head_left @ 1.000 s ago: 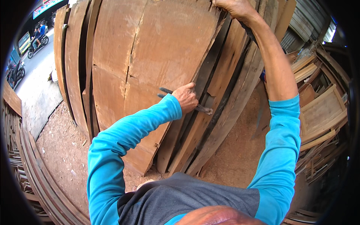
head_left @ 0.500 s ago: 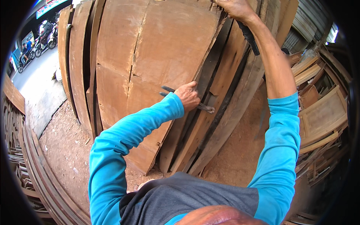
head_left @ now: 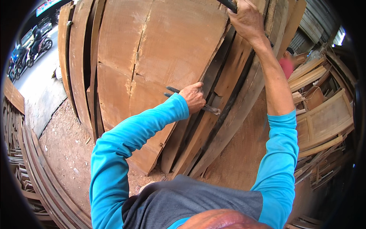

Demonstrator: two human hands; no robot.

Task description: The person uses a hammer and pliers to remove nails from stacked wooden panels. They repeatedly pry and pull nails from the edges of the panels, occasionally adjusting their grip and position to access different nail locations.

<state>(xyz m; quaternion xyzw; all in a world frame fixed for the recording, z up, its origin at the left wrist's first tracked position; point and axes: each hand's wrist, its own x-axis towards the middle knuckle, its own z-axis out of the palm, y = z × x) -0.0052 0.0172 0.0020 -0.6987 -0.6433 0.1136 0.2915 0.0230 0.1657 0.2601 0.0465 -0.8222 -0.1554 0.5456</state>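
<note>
My left hand [head_left: 194,97] has its fingers wrapped around a thin dark metal tool [head_left: 209,109] pressed on the big brown leaning wood slabs [head_left: 167,57]. My right hand [head_left: 248,19] fingers grip a dark handle [head_left: 228,4] up high.

Left hand [head_left: 193,97] grips pincers [head_left: 173,91] against planks [head_left: 171,49].

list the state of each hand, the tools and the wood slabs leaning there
left hand: shut on metal tool, pressed to the slabs
metal tool: roughly level, tip at a gap between slabs
right hand: raised, shut on dark handle
dark handle: gripped, mostly out of frame
wood slabs: stacked on edge, leaning; front one cracked
</note>
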